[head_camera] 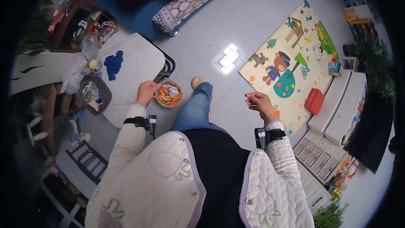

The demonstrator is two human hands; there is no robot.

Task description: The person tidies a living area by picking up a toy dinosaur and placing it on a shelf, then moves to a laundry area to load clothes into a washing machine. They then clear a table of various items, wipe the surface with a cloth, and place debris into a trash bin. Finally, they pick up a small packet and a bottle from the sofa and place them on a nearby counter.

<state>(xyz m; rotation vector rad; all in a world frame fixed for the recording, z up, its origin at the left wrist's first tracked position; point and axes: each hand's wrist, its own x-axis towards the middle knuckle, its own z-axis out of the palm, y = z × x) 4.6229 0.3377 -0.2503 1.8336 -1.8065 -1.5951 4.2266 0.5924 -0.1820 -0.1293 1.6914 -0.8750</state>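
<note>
My left hand [146,93] pinches the rim of a small round waste bin [169,104], left of my leg and by the table's edge. The bin has a clear plastic liner, with orange wrappers [165,96] and crumpled white paper [173,91] inside. Whether the bin rests on the floor or hangs from my fingers, I cannot tell. On the other side, my right hand [260,104] is held over the floor near the play mat, fingers loosely bent, with nothing visible in it. Both wrists carry black straps with small devices.
A white table [133,57] on the left bears a blue cloth [113,65] and a grey tub [106,93]. A black folding chair [169,65] stands at its edge. Ahead is a blue sofa [136,15]. To the right lie a play mat [275,85], a red case [314,101] and white drawers [343,107].
</note>
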